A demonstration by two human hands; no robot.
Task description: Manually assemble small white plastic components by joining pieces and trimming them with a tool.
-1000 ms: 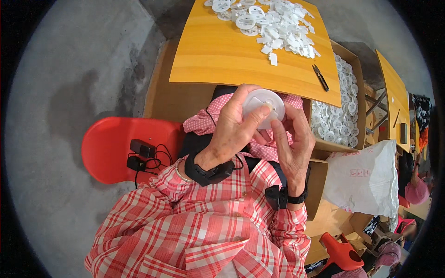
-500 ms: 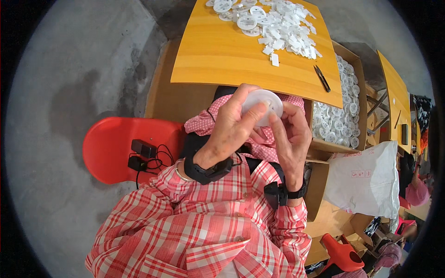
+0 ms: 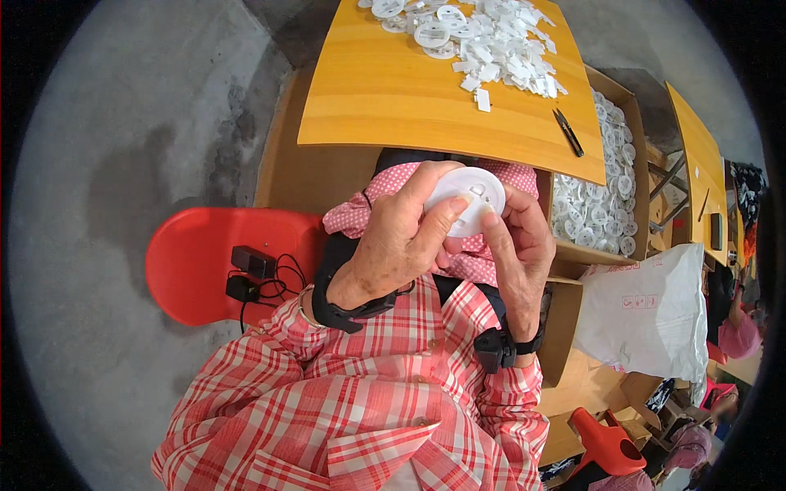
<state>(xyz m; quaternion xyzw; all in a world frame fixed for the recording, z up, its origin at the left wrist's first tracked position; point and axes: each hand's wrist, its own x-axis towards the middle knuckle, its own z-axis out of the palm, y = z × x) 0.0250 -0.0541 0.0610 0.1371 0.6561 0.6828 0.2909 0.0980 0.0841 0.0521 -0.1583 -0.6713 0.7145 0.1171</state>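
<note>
Left hand (image 3: 401,241) and right hand (image 3: 520,245) both pinch the white disc (image 3: 460,183), thumbs on its face, above the pink dotted cloth (image 3: 360,214), near the desk (image 3: 377,106). Risk: uneven thumb pressure could slip it loose. Writing: red print on white bag (image 3: 639,319); none legible on disc.

The left hand (image 3: 391,245) and right hand (image 3: 521,255) hold a white disc (image 3: 472,196), both thumbs (image 3: 439,222) apparently pressing its face.
</note>
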